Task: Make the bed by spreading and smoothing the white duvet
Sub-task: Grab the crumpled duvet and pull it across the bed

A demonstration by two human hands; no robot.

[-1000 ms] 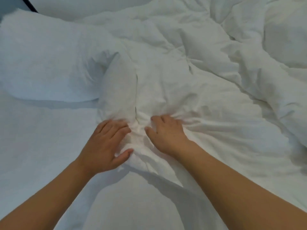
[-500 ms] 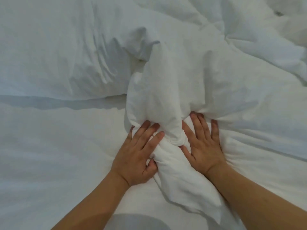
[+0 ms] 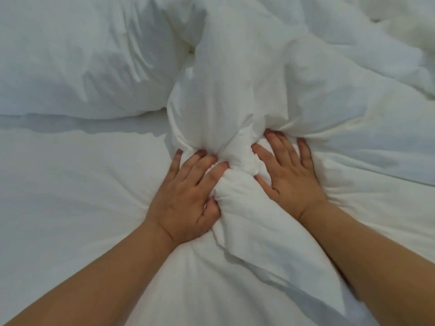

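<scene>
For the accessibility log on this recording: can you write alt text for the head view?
Two bare hands gather a bunched ridge of white duvet between them: the left hand grips the fold, the right hand presses flat beside it. A white pillow lies at upper left on the white sheet.

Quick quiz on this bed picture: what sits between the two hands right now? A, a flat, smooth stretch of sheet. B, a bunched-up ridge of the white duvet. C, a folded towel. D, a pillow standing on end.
B: a gathered ridge of the white duvet rises between the left hand and the right hand, squeezed from both sides.
</scene>
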